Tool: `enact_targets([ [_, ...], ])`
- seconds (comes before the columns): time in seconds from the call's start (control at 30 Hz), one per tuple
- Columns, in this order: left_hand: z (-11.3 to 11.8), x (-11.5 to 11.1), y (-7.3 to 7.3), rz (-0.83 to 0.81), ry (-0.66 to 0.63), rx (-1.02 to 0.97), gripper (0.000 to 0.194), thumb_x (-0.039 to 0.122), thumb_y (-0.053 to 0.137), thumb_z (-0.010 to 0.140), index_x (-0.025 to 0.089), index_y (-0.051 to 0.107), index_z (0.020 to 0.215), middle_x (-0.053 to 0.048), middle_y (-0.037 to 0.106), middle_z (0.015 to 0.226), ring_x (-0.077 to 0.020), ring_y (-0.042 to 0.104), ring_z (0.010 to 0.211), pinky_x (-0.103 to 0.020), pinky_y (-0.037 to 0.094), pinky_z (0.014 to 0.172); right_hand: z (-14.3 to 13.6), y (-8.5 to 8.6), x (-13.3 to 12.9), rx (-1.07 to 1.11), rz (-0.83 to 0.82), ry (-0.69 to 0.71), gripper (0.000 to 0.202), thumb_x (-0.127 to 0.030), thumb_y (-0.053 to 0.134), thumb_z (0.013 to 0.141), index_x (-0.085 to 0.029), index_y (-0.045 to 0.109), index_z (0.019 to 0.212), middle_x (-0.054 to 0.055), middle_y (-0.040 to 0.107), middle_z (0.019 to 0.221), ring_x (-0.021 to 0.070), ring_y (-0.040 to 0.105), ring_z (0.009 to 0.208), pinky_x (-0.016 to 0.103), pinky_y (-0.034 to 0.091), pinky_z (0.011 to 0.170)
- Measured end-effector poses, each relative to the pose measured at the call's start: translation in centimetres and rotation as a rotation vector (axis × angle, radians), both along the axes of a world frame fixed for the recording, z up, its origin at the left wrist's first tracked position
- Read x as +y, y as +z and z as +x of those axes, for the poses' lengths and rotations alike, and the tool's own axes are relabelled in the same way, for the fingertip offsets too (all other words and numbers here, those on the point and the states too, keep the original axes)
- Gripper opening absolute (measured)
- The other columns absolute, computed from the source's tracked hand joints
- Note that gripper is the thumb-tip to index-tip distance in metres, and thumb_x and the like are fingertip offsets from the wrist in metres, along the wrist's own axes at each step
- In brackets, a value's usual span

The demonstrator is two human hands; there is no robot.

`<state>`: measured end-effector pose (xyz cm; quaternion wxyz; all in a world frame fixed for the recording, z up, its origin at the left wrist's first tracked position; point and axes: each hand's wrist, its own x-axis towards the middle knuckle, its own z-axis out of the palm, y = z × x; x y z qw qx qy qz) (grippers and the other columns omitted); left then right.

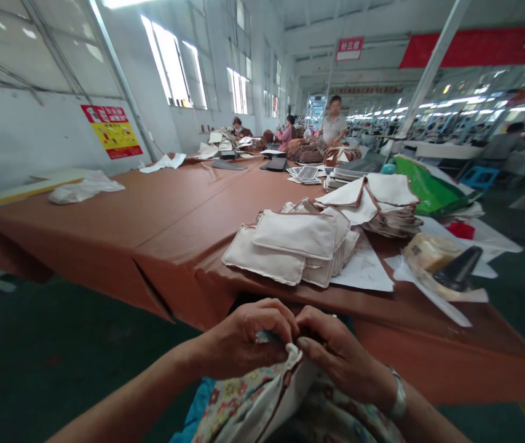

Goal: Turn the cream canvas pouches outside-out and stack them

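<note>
A white fabric piece with brown piping (275, 400) lies across my lap, one corner raised. At that corner my left hand (251, 338) pinches the cloth between thumb and fingers. Right beside it, my right hand (336, 347) is closed on the same edge, its thumb against the white fabric. The two hands nearly touch, and the fingertips partly hide the corner. Just beyond them, on the table, sits a stack of white fabric pieces (294, 237) with brown edging.
A brown-covered table (152, 215) spreads ahead. To the right are another white stack (377, 200), a green bag (428, 184), a black cone (458, 269) and a beige roll (428, 251). A plastic bag (87, 187) lies at left. Several people work at the far end.
</note>
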<state>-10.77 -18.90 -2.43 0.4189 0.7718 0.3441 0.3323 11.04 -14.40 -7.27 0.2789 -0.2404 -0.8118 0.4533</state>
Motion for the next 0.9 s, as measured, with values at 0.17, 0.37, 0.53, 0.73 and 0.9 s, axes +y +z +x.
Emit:
enact_targets([
  [0.17, 0.5, 0.9, 0.1, -0.066, 0.111, -0.099, 0.013, 0.004, 0.052, 0.074, 0.014, 0.057, 0.080, -0.007, 0.063, 0.093, -0.0176, 0.058, 0.087, -0.028, 0.046, 0.081, -0.2, 0.8, -0.7, 0.271, 0.017, -0.086, 0.017, -0.032, 0.051, 0.094, -0.020, 0.057, 0.104, 0.009, 0.054, 0.110, 0.0231, 0.052, 0.099, 0.033, 0.044, 0.081],
  [0.37, -0.3, 2.3, 0.9, -0.063, 0.118, 0.140, 0.015, 0.004, 0.049, 0.068, 0.015, 0.052, 0.077, 0.004, 0.051, 0.071, -0.0106, 0.044, 0.068, -0.021, 0.035, 0.063, -0.9, 1.3, -0.6, 0.213, -0.061, 0.005, 0.007, -0.024, 0.052, 0.095, -0.020, 0.057, 0.094, 0.005, 0.060, 0.094, 0.0184, 0.056, 0.085, 0.030, 0.044, 0.077],
  [0.53, -0.9, 3.8, 2.4, -0.069, 0.093, 0.296, 0.021, 0.003, 0.044, 0.068, 0.016, 0.055, 0.081, 0.005, 0.049, 0.074, -0.0105, 0.041, 0.069, -0.020, 0.032, 0.061, 0.2, 2.2, 1.5, 0.022, 0.183, -0.111, 0.008, -0.014, 0.055, 0.087, -0.019, 0.052, 0.081, 0.000, 0.054, 0.076, 0.0145, 0.048, 0.067, 0.026, 0.037, 0.063],
  [0.73, -0.7, 4.7, 1.3, -0.380, 0.017, 0.138, 0.021, 0.012, 0.047, 0.076, 0.013, 0.062, 0.090, 0.003, 0.051, 0.075, -0.0112, 0.041, 0.068, -0.020, 0.032, 0.059, 0.7, 3.2, 3.2, -0.090, 0.128, -0.075, 0.011, -0.010, 0.058, 0.080, -0.017, 0.052, 0.075, -0.001, 0.051, 0.071, 0.0132, 0.044, 0.064, 0.025, 0.032, 0.059],
  [0.9, -0.3, 5.3, 0.4, -0.501, 0.005, 0.010, 0.030, 0.039, 0.065, 0.081, 0.011, 0.063, 0.092, 0.002, 0.052, 0.075, -0.0100, 0.038, 0.066, -0.019, 0.031, 0.058, 1.0, 3.6, 4.6, -0.027, -0.165, 0.082, 0.014, -0.026, 0.063, 0.084, -0.014, 0.058, 0.080, -0.001, 0.049, 0.073, 0.0127, 0.040, 0.067, 0.024, 0.033, 0.060],
])
